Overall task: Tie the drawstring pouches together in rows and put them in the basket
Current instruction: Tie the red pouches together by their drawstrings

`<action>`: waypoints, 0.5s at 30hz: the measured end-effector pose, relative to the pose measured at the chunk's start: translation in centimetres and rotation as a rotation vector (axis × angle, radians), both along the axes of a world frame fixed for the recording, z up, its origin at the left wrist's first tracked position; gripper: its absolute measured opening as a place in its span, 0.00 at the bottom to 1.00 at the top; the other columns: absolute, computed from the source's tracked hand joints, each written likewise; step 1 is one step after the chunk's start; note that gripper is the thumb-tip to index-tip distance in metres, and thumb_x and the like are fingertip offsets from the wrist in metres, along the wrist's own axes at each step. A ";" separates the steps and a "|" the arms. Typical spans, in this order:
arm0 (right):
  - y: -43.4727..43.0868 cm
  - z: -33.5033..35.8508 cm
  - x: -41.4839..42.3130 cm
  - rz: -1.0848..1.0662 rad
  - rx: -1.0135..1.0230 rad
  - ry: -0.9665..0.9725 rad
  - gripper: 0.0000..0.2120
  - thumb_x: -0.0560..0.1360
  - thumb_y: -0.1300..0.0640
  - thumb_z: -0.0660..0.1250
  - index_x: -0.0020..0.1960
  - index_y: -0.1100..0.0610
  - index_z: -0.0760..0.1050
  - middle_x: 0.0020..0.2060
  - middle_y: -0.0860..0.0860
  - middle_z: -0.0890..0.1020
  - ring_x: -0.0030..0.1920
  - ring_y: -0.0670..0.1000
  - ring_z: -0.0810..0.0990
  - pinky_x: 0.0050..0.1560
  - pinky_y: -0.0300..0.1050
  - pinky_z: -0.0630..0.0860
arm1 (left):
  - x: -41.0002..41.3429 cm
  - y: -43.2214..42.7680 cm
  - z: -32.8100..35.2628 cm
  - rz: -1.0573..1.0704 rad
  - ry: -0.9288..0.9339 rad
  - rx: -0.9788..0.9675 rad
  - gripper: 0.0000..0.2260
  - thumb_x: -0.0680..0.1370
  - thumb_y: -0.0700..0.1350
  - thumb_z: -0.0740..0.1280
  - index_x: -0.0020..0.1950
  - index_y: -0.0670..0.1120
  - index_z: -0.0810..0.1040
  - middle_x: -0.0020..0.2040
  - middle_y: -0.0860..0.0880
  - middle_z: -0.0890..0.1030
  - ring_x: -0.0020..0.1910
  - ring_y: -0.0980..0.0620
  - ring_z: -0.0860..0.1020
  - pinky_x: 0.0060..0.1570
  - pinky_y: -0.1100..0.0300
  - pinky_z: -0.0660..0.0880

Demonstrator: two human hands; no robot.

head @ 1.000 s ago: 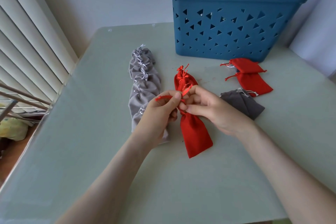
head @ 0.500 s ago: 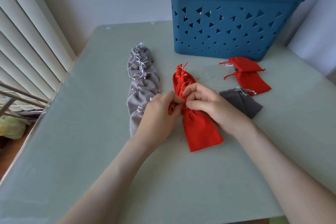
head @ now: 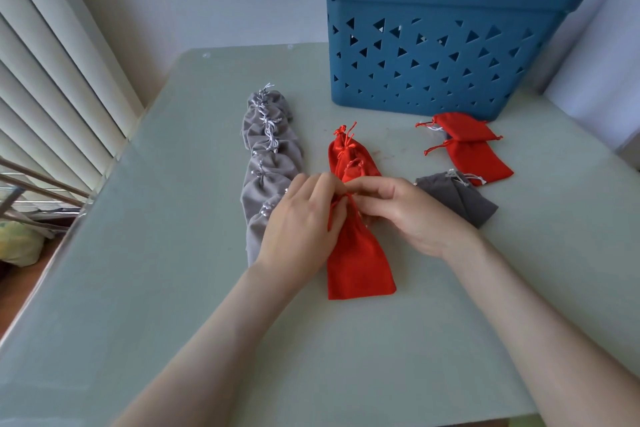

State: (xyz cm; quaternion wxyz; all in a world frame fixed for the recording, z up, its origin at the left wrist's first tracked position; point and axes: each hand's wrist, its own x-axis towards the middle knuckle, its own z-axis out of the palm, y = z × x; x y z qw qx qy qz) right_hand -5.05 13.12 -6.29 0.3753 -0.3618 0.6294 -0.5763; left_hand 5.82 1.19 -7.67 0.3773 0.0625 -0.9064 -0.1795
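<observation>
Our left hand (head: 301,218) and right hand (head: 408,215) both pinch the red drawstring (head: 349,198). The red pouch (head: 356,260) lies directly below our fingertips, equally near both hands, its long axis running toward us.

Tied grey pouch row (head: 268,163) left, red pouch row (head: 356,253) centre, loose red pouches (head: 479,163), dark grey pouch (head: 457,199) right, blue basket (head: 433,80) behind.

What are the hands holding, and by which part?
The left hand and right hand pinch the nearest red pouch at its neck, on the drawstring.
</observation>
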 end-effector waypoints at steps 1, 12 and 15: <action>0.0 0.0 0.1 -0.002 -0.004 0.004 0.09 0.77 0.62 0.63 0.51 0.53 0.80 0.38 0.48 0.80 0.37 0.44 0.74 0.39 0.35 0.69 | 0.0 0.0 0.1 -0.002 0.005 0.005 0.05 0.75 0.43 0.62 0.43 0.41 0.75 0.38 0.48 0.77 0.40 0.49 0.71 0.37 0.58 0.67; -0.1 0.3 -0.1 -0.140 -0.054 0.054 0.07 0.79 0.63 0.61 0.44 0.57 0.74 0.32 0.48 0.79 0.33 0.43 0.74 0.36 0.35 0.70 | -0.2 -0.3 -0.2 -0.016 0.014 0.023 0.10 0.78 0.44 0.60 0.48 0.41 0.79 0.41 0.47 0.80 0.40 0.48 0.76 0.41 0.61 0.70; 0.5 0.6 -0.8 -0.228 0.002 0.232 0.09 0.78 0.66 0.61 0.41 0.56 0.74 0.29 0.49 0.77 0.30 0.43 0.73 0.34 0.33 0.69 | -0.2 -1.1 -0.2 0.056 0.007 0.013 0.09 0.72 0.35 0.61 0.46 0.42 0.81 0.37 0.48 0.81 0.39 0.51 0.75 0.40 0.62 0.68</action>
